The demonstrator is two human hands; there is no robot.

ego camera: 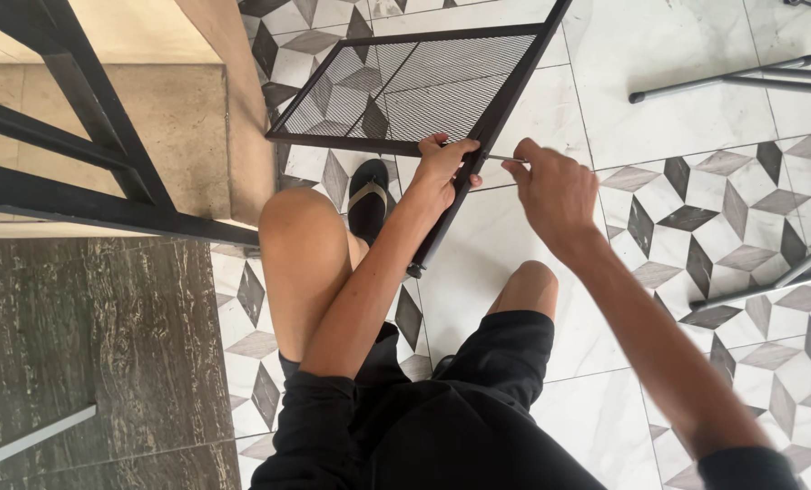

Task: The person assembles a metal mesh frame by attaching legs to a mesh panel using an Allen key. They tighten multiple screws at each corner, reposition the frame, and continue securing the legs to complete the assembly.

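Head view, looking down: a tiled floor (532, 272) of white slabs with grey and black diamond patterns fills most of the field. A dark marble slab (97, 354) occupies the lower left, with a black metal frame (88, 136) standing above it. The person is seated low, knees raised, in black shorts (442, 417); one foot wears a black sandal (369, 195).

A black mesh panel (414, 86) with a solid metal border is held tilted above the floor, upper centre. One of its frame bars (464, 195) runs diagonally down between the knees.

Left hand (443, 165): closed around the panel border at the corner where that bar meets the mesh.

Right hand (550, 186): fingers pinched narrow on a thin silver tool (505, 159). The tool lies nearly horizontal, its tip at the frame bar just beside the left hand.

Loose grey metal tubes (723, 80) lie on the floor at upper right; another tube (768, 277) lies at right.
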